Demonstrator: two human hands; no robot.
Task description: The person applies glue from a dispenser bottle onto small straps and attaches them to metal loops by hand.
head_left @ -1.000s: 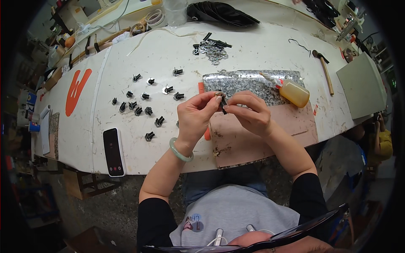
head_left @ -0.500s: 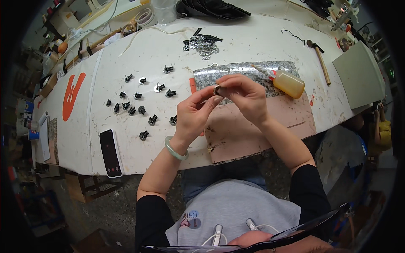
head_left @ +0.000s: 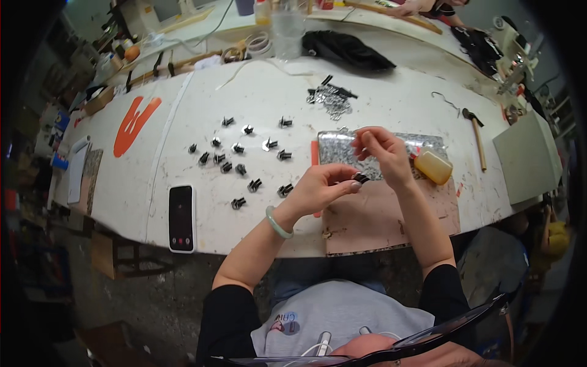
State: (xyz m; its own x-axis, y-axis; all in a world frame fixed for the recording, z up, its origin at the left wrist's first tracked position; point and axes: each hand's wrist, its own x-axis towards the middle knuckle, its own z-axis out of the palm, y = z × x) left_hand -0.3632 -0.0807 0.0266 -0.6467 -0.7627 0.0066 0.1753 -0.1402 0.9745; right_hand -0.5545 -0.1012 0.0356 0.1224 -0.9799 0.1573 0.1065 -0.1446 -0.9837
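Observation:
My left hand [head_left: 323,188], a pale green bangle [head_left: 279,222] at its wrist, pinches a small dark, shiny piece [head_left: 361,177] over the pink board [head_left: 373,214]. Above and right of it, my right hand [head_left: 385,154] is raised over the speckled stone slab [head_left: 338,147]. Its fingers are closed together; anything between them is too small to make out. Left of my hands, several small black-strap pieces with silver metal parts [head_left: 238,148] lie scattered on the white table. A loose heap of silver metal parts and black strips [head_left: 333,101] lies beyond the slab.
A squeeze bottle of yellow liquid [head_left: 433,167] lies beside my right forearm. Farther right are a hammer [head_left: 477,137] and a grey-green box [head_left: 527,156]. A phone [head_left: 181,217] rests near the table's front edge. Black material [head_left: 348,50] lies at the back, where another person's hand [head_left: 409,7] shows.
My hands have come apart: the right one has lifted away, while the left keeps the small dark piece. The whole view has shifted, so the table appears farther right and lower.

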